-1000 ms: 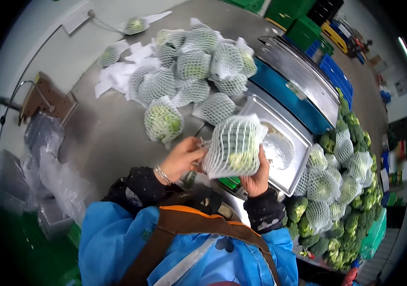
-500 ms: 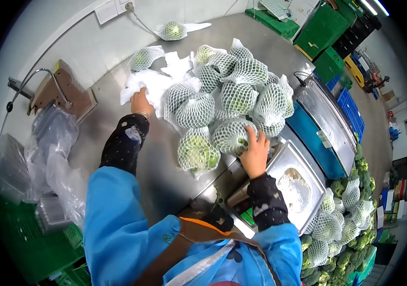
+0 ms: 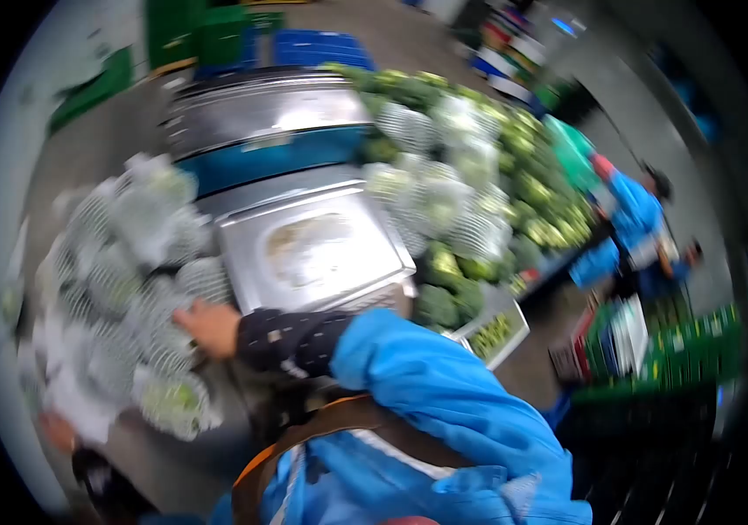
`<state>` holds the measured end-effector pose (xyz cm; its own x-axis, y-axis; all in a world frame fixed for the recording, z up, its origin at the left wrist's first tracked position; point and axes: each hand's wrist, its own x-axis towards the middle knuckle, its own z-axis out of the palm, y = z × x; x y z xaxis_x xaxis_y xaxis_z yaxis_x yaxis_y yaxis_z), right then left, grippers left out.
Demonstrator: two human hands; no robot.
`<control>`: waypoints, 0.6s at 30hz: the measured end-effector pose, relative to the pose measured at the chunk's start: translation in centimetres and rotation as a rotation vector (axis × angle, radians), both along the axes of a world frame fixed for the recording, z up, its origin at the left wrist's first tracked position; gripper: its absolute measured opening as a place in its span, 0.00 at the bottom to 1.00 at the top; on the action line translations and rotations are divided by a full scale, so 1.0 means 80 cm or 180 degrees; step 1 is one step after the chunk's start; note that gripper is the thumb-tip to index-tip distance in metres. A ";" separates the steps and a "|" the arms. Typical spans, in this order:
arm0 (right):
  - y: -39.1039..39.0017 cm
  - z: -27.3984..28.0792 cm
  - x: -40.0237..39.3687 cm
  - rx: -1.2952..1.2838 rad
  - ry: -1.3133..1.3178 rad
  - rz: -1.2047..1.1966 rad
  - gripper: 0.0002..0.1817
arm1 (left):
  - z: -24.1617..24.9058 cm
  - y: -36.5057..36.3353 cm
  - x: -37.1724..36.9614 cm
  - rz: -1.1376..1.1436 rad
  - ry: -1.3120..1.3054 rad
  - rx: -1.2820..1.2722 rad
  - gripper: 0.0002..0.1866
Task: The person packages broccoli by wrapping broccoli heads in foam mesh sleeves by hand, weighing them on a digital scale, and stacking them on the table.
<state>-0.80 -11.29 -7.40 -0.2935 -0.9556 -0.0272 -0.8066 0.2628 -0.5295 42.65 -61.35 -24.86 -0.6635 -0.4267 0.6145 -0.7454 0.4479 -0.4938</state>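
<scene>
In the head view, which was smeared by motion blur, the right hand (image 3: 207,325) lay on the heap of netted broccoli (image 3: 120,271) piled on the steel counter (image 3: 164,464), its fingers spread loosely over one white mesh-wrapped head rather than clamped round it, though the blur kept the exact hold from being certain. That heap sat on the counter's left part, just beside the left edge of the scale's steel tray (image 3: 312,249), and the nearest netted head (image 3: 172,402) lay toward the counter's near edge, below the right hand. The right forearm, in a dark patterned sleeve (image 3: 295,337) under a blue jacket (image 3: 444,411), crossed over the near edge of the tray. The left hand (image 3: 57,430) showed only as a blurred patch at the counter's near left corner, next to white mesh, and whether its fingers were open or closed could not be told. Behind the tray stood a blue machine with a steel lid (image 3: 260,114). To the right of the tray a second pile of broccoli (image 3: 479,175), partly netted and partly bare, ran along the counter's right edge. Beyond that edge stood another person in blue (image 3: 632,223), near green crates (image 3: 680,350).
</scene>
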 end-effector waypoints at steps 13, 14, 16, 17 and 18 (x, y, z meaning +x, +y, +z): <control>0.382 0.096 -0.217 -0.2210 -0.0923 -0.1770 0.35 | 0.357 0.411 -0.266 -0.1671 -0.0213 0.0859 0.25; 0.425 0.100 -0.253 -0.2314 -0.1422 -0.2363 0.37 | 0.362 0.469 -0.306 -0.1908 0.0513 0.1820 0.22; 0.522 0.101 -0.333 -0.2728 -0.1684 -0.3284 0.41 | 0.362 0.571 -0.386 -0.2271 0.2027 0.3725 0.18; 0.562 0.115 -0.359 -0.2512 -0.1618 -0.3867 0.42 | 0.343 0.594 -0.404 -0.2264 0.2011 0.4017 0.18; 0.610 0.107 -0.397 -0.2560 -0.1475 -0.4117 0.44 | 0.338 0.626 -0.424 -0.2186 0.1732 0.4161 0.20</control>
